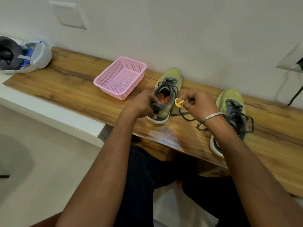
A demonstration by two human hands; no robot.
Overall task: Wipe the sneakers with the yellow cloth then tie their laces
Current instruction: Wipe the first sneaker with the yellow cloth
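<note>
1. Left hand [144,104] grips the heel collar of the left sneaker [165,97] near the surface [65,82] front edge
2. Right hand [198,104] pinches the bunched yellow cloth [179,103] beside that sneaker
3. Right sneaker [232,115] stands apart, laces loose
4. Pink basket [120,77] sits toward the back edge

We see a pink mesh basket [120,77] on the wooden desk [68,79], grey helmet [21,55] far left, white wall plate [68,14] above, black cable [296,94] at right

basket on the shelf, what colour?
Pink: the perforated plastic basket shows clearly in the head view, left of the sneakers.
</note>
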